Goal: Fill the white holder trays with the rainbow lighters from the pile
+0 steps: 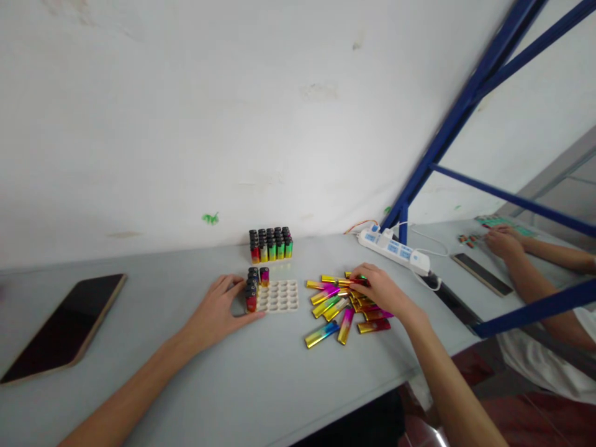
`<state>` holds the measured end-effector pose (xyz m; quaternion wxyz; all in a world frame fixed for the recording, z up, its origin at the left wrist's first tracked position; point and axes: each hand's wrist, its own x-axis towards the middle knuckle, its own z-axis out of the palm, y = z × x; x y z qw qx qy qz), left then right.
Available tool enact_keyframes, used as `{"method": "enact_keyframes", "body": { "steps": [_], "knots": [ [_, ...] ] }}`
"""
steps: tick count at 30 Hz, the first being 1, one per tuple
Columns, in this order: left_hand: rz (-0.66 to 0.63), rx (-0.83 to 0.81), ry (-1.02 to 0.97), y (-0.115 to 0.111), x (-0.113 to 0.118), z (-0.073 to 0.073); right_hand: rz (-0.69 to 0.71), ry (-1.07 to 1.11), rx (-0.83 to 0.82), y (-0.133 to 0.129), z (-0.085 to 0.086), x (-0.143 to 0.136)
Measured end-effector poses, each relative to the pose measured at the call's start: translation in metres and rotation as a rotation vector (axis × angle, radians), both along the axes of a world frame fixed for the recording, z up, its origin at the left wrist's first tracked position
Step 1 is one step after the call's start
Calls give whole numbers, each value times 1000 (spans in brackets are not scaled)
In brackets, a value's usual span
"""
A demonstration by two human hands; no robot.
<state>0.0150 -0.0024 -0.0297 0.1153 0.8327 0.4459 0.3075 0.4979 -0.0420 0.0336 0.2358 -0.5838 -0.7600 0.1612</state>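
Note:
A white tray with rows of holes lies on the grey table. Several black-topped lighters stand upright in its left column, with one more beside them at the back. My left hand rests at the tray's left side, fingers apart around its edge. To the right lies a loose pile of shiny coloured metal sleeves. My right hand is over the back right of that pile, its fingertips bent down among the pieces; what they hold, if anything, is hidden.
Behind the tray stands a full block of upright lighters. A power strip lies by the blue metal frame. A dark phone-like slab is at the left. Another person's hands work at the far right.

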Motion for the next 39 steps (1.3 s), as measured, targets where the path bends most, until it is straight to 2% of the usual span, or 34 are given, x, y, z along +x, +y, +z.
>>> {"method": "enact_keyframes", "body": {
  "steps": [4,8,11,15,18,20,23,27,34,39],
  "knots": [
    [6,13,2,0,-1,-2,-94,281,64,3,6,-20],
    [38,37,24,-2,2,-2,-119,548,109,18,20,-56],
    [71,35,47,-4,5,0,-59,723,20,34,30,-93],
    [49,10,55,-7,7,4,81,815,-78,50,36,-144],
    [40,-13,59,-11,7,7,218,873,-193,56,32,-175],
    [37,-35,63,-13,8,10,245,915,-258,58,25,-190],
    [31,-59,67,-15,9,13,160,886,-269,55,9,-205],
    [16,-74,66,-17,9,14,25,694,-151,42,-7,-213],
    [2,-73,61,-18,8,16,-13,539,-79,33,-12,-215],
    [0,-57,62,-18,7,17,27,501,-40,32,-12,-211]
  ]
}}
